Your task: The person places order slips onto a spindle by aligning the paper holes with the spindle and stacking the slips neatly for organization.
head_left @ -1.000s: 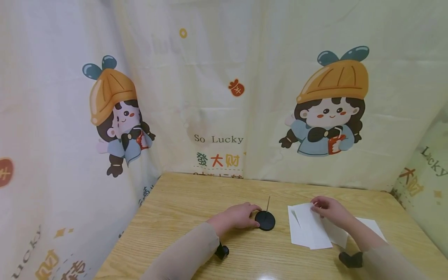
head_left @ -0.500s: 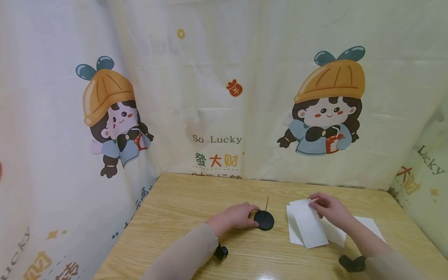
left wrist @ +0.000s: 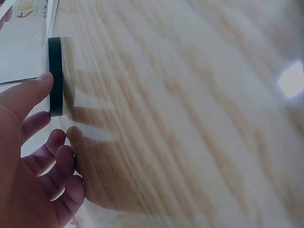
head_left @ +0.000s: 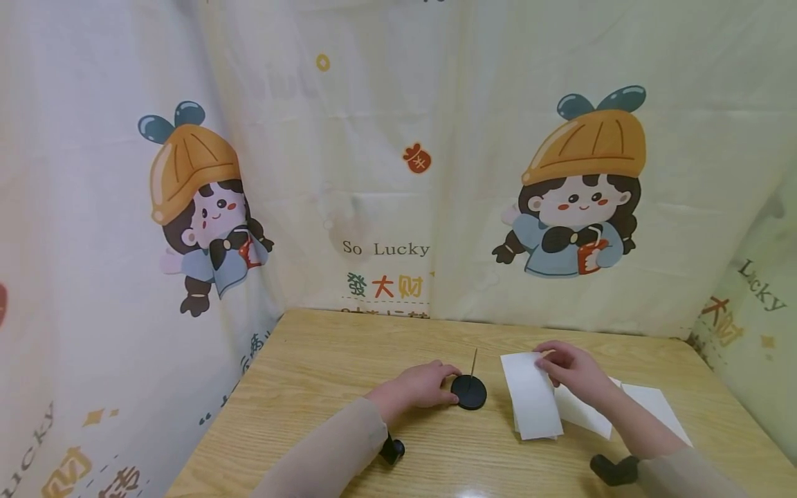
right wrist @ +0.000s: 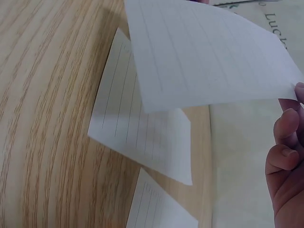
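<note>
A round black base (head_left: 469, 393) with a thin upright spike (head_left: 474, 363) stands on the wooden table. My left hand (head_left: 423, 384) grips the base's left edge between thumb and index finger, the other fingers loosely bent in the left wrist view, where the base (left wrist: 55, 76) shows edge-on. To its right, my right hand (head_left: 575, 370) pinches the top right corner of a white paper sheet (head_left: 533, 398), tilted above the table. That raised sheet (right wrist: 209, 57) shows faint lines in the right wrist view, over a lined sheet (right wrist: 137, 118) lying below.
More white paper lies under and beside my right forearm, including a sheet (head_left: 656, 408) at the right. The wooden table (head_left: 349, 339) ends at a printed cloth (head_left: 373, 173) that hangs behind it and at both sides.
My right hand has moved left with the pinched sheet, which has come off the other papers toward the black base. The left hand has stayed at the base.
</note>
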The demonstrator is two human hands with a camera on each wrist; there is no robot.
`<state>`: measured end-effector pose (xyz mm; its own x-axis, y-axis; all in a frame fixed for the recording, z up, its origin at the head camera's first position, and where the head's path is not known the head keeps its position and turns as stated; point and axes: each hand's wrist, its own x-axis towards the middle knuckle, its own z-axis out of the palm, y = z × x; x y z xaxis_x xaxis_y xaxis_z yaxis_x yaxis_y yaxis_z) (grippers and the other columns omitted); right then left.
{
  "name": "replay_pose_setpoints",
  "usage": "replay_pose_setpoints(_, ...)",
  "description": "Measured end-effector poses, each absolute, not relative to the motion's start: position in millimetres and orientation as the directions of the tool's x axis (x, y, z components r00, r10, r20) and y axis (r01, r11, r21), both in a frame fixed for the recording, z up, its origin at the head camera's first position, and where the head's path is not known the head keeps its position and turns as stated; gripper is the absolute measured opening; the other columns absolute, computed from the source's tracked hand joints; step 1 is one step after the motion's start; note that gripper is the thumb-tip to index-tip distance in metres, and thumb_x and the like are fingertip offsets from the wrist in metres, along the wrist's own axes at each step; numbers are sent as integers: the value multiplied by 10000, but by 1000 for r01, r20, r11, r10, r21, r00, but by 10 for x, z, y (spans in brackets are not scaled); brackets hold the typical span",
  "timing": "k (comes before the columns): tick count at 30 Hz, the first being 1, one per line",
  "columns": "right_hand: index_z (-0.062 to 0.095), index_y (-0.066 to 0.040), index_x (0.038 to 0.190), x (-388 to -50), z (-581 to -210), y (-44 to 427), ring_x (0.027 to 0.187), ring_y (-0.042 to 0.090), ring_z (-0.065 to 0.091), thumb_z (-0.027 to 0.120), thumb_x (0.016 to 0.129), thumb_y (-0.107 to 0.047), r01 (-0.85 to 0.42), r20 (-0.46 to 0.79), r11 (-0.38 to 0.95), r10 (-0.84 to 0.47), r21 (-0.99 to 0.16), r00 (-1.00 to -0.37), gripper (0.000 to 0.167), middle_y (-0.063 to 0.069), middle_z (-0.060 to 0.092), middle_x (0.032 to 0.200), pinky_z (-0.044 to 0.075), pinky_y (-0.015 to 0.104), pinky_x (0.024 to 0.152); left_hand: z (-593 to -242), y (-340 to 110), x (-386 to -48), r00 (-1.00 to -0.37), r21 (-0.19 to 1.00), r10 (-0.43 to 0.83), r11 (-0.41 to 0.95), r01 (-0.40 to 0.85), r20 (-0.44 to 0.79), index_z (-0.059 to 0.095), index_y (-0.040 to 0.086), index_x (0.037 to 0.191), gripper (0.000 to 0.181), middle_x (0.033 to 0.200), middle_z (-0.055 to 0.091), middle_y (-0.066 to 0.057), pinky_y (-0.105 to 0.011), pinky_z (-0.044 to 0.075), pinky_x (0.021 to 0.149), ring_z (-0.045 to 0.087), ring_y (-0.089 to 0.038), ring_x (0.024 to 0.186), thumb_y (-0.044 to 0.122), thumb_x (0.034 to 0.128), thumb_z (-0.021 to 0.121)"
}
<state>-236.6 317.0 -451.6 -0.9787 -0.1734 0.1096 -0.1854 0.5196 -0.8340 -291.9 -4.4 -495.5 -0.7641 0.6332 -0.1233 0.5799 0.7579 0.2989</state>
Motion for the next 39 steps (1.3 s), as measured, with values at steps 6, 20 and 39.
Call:
replay_pose_setpoints(6,584,-25,1219,-2385,-4481,3067,652,217,549,671,958,-207,-180,99,502,-183,-846,-978,330,95,583,761,495,326,605,-4943,-71,-2911,-764,316,637,750,582,-105,560,270,1366,515,1004,564,81,-271,473,817,549,-52,887,474,910,684)
replay_pose_setpoints(20,585,-35,1220,-2385,-4425,2933,647,194,556,672,957,-216,-182,109,493,-174,-851,-979,331,97,596,770,496,330,615,-4906,-149,-2869,-772,362,633,733,575,-57,575,235,1352,468,949,553,95,-273,466,793,518,-52,831,443,941,655)
replay_pose_setpoints(39,567,-40,1255,-2386,-4366,2800,699,214,572,671,959,-212,-145,99,439,-127,-887,-987,358,120,622,855,500,294,624,-4721,-186,-2803,-801,517,596,669,534,56,588,219,1335,411,961,534,133,-247,433,652,503,-46,745,429,982,601)
